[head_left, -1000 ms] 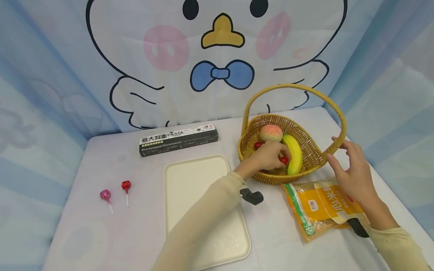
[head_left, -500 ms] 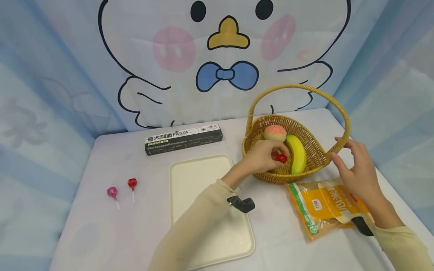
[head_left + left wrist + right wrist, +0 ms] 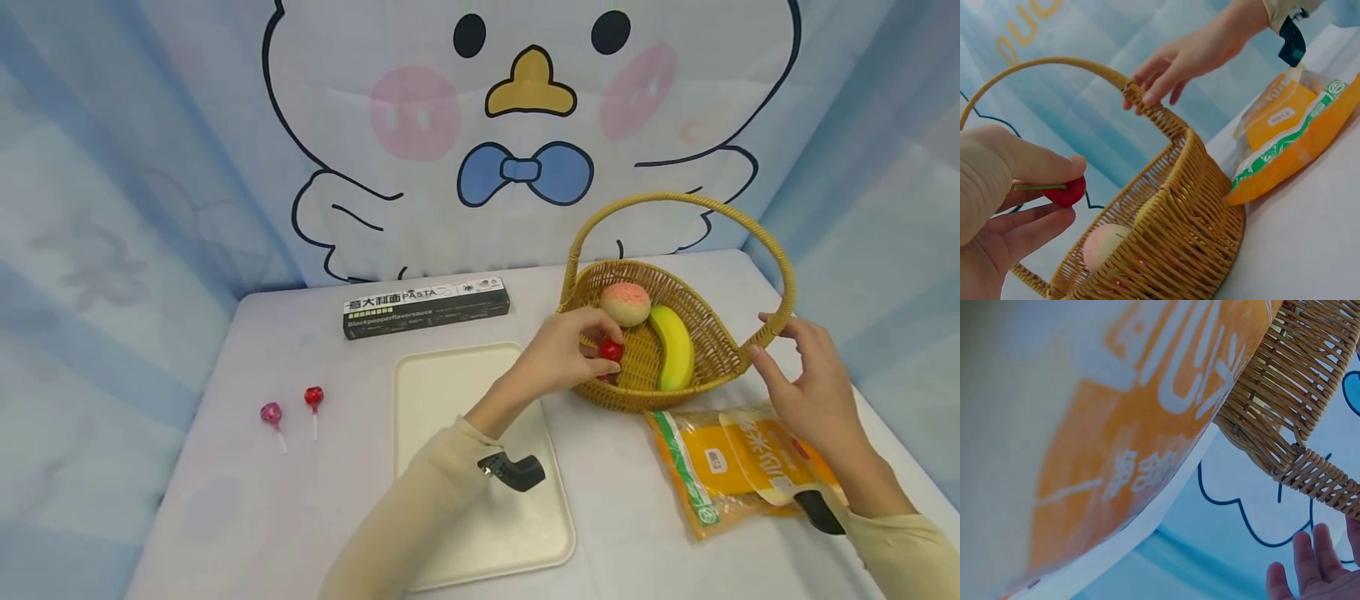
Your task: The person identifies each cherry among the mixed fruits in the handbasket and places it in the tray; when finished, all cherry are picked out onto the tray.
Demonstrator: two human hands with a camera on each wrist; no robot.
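Note:
Between thumb and fingers, my left hand (image 3: 562,354) pinches a red cherry (image 3: 611,349) over the left side of a wicker basket (image 3: 708,323). The cherry's green stem shows in the left wrist view, where the cherry (image 3: 1067,192) is above the rim. My right hand (image 3: 819,396) holds the base of the basket's arched handle (image 3: 782,300) at the right, thumb in front and fingers behind. Inside the basket lie a pinkish peach (image 3: 625,304) and a yellow banana (image 3: 677,350). Something red below the left hand is partly hidden.
An orange plastic food bag (image 3: 735,467) lies in front of the basket, under the right forearm. A cream tray (image 3: 450,375) is beneath the left arm. Behind it stands a black pasta box (image 3: 427,308). Two lollipops, one red (image 3: 314,397) and one pink (image 3: 271,413), lie at left.
My left hand has lifted the cherry from beside the banana and drawn it left toward the basket's near-left rim. The right hand keeps its place on the handle. The head view has shifted slightly.

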